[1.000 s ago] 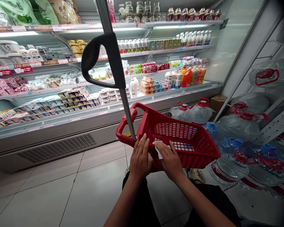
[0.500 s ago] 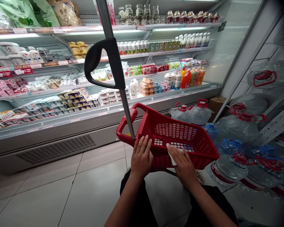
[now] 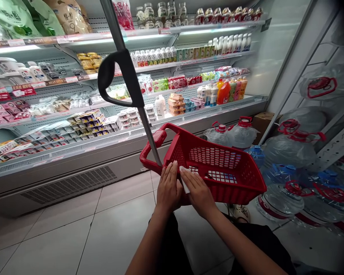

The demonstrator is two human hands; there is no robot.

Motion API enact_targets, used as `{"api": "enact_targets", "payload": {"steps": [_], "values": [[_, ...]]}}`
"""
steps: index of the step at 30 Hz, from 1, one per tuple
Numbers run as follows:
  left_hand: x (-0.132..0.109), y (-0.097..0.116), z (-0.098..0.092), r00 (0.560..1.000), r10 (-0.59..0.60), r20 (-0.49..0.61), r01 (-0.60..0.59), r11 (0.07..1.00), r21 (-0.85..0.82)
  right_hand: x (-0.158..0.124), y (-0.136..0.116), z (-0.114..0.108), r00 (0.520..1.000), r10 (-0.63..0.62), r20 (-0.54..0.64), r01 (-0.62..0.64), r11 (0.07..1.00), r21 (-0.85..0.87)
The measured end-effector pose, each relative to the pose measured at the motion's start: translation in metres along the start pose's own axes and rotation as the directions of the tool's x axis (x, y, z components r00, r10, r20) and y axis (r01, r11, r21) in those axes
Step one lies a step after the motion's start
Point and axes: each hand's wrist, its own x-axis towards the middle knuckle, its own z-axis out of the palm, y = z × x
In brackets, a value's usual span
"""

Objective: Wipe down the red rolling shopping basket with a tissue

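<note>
A red plastic shopping basket [image 3: 235, 191] with perforated walls stands in front of me. A grey pull rod with a black handle [image 3: 129, 80] rises at a slant from its left end. My left hand [image 3: 169, 187] rests on the near rim at that end, fingers stretched out and lying flat. Beside it, my right hand [image 3: 196, 191] presses a folded white wipe [image 3: 185, 182] against the same rim. The wipe shows under the fingertips and along the index finger; whether it is paper or cloth I cannot tell.
A lit refrigerated display [image 3: 160, 72] with dairy products and drinks runs behind the basket. Large water bottles [image 3: 281, 202] with red and blue caps crowd the right side. A cardboard box [image 3: 262, 124] stands behind some of them. My knees are just below the basket.
My right hand has slid left along the near rim with the white wipe, and is now close to my left hand. The left hand stays at the rim; the view has shifted slightly.
</note>
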Motion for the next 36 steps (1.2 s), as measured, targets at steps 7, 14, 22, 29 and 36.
{"api": "enact_targets", "payload": {"steps": [7, 14, 22, 29, 36], "values": [[-0.005, 0.014, 0.02, 1.0, 0.023, -0.015, -0.021, 0.993, 0.115, -0.062, 0.048, -0.036, 0.989, 0.139, 0.046, -0.132, 0.981, -0.142], [-0.012, 0.028, 0.038, 0.995, 0.08, 0.052, -0.085, 0.99, 0.113, -0.02, 0.021, -0.006, 0.997, 0.071, 0.001, -0.071, 0.99, -0.118], [-0.002, 0.009, 0.039, 0.999, 0.041, 0.03, -0.044, 0.989, 0.143, -0.081, 0.066, -0.04, 0.991, 0.128, 0.045, -0.117, 0.974, -0.194], [-0.004, 0.019, 0.046, 0.999, 0.024, 0.024, -0.027, 0.993, 0.116, -0.051, 0.04, -0.016, 0.996, 0.085, 0.012, -0.081, 0.978, -0.191], [-0.008, 0.016, 0.044, 0.999, 0.036, 0.033, -0.04, 0.987, 0.156, -0.035, 0.022, -0.008, 0.999, 0.02, 0.043, -0.012, 0.981, -0.196]]}}
